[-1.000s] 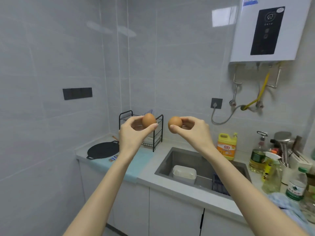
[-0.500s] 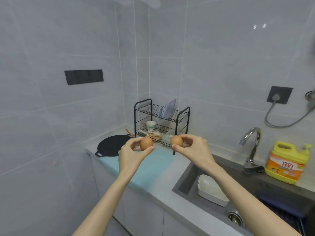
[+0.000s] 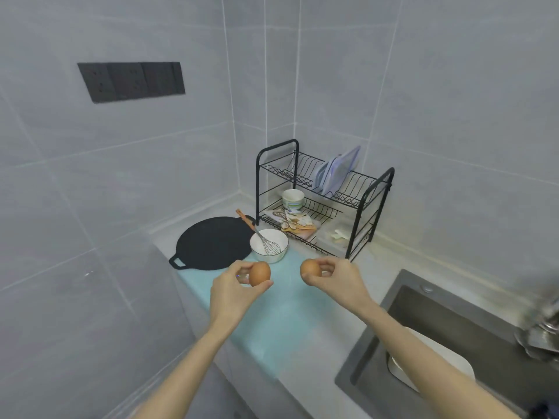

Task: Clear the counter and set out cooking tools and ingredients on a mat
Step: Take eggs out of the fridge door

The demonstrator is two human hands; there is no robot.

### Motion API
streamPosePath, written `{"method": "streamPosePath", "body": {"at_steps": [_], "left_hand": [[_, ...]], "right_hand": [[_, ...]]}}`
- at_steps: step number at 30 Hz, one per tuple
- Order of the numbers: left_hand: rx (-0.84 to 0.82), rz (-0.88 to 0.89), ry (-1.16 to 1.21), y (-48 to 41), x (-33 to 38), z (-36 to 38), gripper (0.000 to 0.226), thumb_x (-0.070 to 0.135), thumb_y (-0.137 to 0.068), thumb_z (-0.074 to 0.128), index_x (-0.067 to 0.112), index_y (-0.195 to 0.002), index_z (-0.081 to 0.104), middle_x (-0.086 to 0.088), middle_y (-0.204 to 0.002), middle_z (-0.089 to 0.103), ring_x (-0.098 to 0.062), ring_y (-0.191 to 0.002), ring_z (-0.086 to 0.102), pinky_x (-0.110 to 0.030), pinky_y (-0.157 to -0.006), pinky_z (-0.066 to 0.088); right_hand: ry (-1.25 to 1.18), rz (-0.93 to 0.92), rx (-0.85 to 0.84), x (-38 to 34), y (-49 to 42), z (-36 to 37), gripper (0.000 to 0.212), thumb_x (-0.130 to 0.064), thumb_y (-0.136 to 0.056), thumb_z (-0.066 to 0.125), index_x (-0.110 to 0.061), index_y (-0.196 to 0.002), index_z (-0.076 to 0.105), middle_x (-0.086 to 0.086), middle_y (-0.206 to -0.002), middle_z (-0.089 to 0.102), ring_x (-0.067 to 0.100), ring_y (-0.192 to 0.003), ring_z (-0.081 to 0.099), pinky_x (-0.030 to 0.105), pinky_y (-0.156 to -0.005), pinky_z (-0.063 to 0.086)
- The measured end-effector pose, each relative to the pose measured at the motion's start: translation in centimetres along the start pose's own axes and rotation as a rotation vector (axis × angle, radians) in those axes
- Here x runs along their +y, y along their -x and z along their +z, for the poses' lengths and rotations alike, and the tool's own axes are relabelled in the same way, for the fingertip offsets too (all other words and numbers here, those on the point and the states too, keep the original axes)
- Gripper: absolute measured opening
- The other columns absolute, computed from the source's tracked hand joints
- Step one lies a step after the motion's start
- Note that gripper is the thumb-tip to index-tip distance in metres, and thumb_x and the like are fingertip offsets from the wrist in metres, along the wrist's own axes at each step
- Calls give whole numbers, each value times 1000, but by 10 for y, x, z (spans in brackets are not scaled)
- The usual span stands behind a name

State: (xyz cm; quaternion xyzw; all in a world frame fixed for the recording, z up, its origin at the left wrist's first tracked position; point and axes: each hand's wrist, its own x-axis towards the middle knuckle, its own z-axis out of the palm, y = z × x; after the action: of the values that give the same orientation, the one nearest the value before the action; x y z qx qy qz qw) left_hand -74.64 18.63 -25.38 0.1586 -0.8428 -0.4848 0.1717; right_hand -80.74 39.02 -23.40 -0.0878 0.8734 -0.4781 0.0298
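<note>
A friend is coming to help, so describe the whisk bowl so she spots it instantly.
Find the black dish rack in the tiled corner. In front of its left leg, at the far end of the light blue mat, sits a white bowl beside the flat black pan. Unlike the cup on the rack, it holds a wire whisk.

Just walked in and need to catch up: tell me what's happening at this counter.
A person holds a brown egg in each hand: the left hand pinches one egg, the right hand the other egg, both above the pale blue mat. At the mat's far end stands a white bowl with a whisk in it, beside a black pan. Neither egg is set down yet.
</note>
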Motion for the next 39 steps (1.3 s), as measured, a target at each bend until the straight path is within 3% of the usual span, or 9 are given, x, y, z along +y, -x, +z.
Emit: {"method": "streamPosePath", "body": {"at_steps": [3, 6, 10, 16, 21, 29, 39], "left_hand": [[-92, -10, -80, -41, -24, 24, 37, 37, -62, 85, 36, -91, 63, 27, -77, 62, 12, -74, 58, -19, -71, 46], [-233, -20, -88, -85, -53, 52, 36, 32, -64, 84, 31, -94, 64, 20, -87, 66, 7, -79, 61, -8, -68, 44], [-375, 6, -211, -130, -85, 89, 42, 39, -65, 80, 32, -103, 65, 18, -98, 67, 0, -82, 62, -20, -72, 48], [-511, 105, -383, -173, -105, 128, 40, 41, -74, 71, 32, -112, 61, 14, -104, 67, -11, -92, 61, -22, -70, 37], [-566, 138, -456, -189, -108, 158, 33, 40, -77, 68, 30, -108, 60, 8, -101, 67, -17, -96, 61, -28, -70, 40], [-593, 182, -550, -202, -115, 191, 27, 37, -81, 64, 28, -107, 60, 5, -105, 64, -21, -98, 62, -31, -73, 45], [-588, 196, -549, -205, -119, 201, 34, 40, -81, 63, 31, -114, 60, 6, -112, 62, -19, -100, 62, -30, -74, 46]], "right_hand": [[18, 60, 0, 22, -42, 20, 28, -25, -71, 78, -19, -98, 70, -9, -87, 67, -6, -78, 60, 0, -60, 41], [52, 125, 31, 44, -84, 42, 29, -24, -72, 78, -16, -99, 71, -8, -87, 67, -5, -76, 59, 0, -59, 40], [121, 216, 51, 72, -123, 65, 30, -29, -73, 77, -18, -99, 70, -9, -88, 66, 5, -79, 63, 1, -59, 41], [228, 347, 29, 107, -162, 84, 16, -29, -74, 69, -19, -87, 71, -3, -83, 70, 17, -81, 65, 27, -73, 51], [312, 409, -29, 125, -182, 90, 19, -32, -69, 65, -22, -85, 69, -3, -79, 69, 17, -80, 63, 34, -74, 54], [439, 443, -82, 142, -199, 103, 18, -32, -74, 64, -22, -87, 70, -2, -84, 70, 17, -82, 62, 27, -74, 50], [500, 426, -96, 152, -200, 105, 16, -35, -78, 61, -20, -84, 65, 0, -82, 69, 20, -85, 62, 29, -72, 49]]}}
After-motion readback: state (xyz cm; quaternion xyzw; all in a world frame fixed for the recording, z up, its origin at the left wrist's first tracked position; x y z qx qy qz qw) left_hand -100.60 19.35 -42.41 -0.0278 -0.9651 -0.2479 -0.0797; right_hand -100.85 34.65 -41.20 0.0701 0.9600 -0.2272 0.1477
